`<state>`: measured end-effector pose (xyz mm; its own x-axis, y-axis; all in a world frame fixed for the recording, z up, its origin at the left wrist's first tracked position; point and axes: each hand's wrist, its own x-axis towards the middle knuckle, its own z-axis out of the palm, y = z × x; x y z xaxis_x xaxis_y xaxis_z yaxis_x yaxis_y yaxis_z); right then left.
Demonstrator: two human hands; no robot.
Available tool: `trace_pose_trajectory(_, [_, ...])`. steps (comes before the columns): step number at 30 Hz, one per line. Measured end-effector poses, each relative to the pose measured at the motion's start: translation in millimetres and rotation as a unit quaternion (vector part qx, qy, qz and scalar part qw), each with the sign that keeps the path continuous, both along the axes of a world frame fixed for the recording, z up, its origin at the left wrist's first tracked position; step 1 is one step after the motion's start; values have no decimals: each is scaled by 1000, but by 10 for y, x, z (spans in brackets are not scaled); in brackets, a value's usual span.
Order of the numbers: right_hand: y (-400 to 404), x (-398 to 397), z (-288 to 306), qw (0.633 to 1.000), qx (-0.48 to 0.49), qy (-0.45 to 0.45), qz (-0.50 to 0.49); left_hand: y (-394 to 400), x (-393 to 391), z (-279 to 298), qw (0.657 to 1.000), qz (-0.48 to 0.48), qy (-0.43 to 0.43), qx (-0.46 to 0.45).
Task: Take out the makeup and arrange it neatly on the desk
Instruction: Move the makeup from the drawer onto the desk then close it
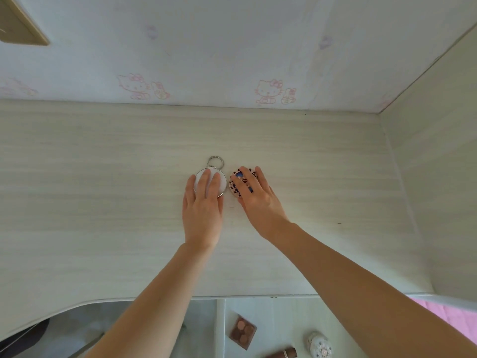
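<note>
Spanning the view, the pale wood table (pixel 103 202) carries two compacts side by side at centre. Left hand (pixel 202 205) lies flat-fingered on the white round compact (pixel 222 182); at its 3 o'clock, right hand (pixel 258 195) rests straight fingers on the patterned compact (pixel 235 188). Below, at 6 o'clock, an open drawer (pixel 284 319) holds an eyeshadow palette (pixel 242 332).

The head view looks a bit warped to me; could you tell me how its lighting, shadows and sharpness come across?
Head view: soft, even daylight, only faint shadows under the left hand and right hand; wide-angle bending curves the desk edges; no harsh glare; the white round compact is fairly sharp, the eyeshadow palette near the bottom edge softer.
</note>
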<state>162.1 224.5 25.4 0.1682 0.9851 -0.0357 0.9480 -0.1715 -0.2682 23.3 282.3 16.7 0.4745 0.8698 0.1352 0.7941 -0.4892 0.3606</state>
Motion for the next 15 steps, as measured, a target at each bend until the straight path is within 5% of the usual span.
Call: trace_pose_trajectory(15, [-455, -36, 212, 1000, -17, 4, 0, -319, -177, 160, 1000, -19, 4, -16])
